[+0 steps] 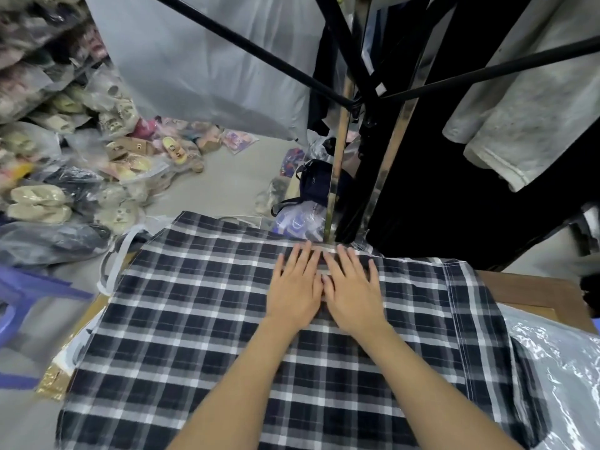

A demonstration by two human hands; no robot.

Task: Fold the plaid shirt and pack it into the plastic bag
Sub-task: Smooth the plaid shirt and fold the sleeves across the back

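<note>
Hands flat and side by side, a person smooths a plaid shirt spread across a wooden surface in a crowded stockroom. The left hand and right hand lie palm-down near the garment's far edge, thumbs touching, fingers spread and slightly fanned; neither grip pinches or holds any cloth. The shirt lies open and unfolded, covering most of the surface, its hemmed side edge running down the right.

Judging by the layout, the work is at the flattening stage, before the first fold. The next move likely calls for the hands to part, take hold of one side of the shirt and bring it toward the middle, keeping the cloth free of creases.

A clear plastic bag lies flat on the surface at the right, partly under the shirt's edge; whether anything is inside it cannot be told. Across the floor at the left, heaps of transparent bags hold slippers and sandals. A grey garment hangs from a rack at the upper right.
</note>
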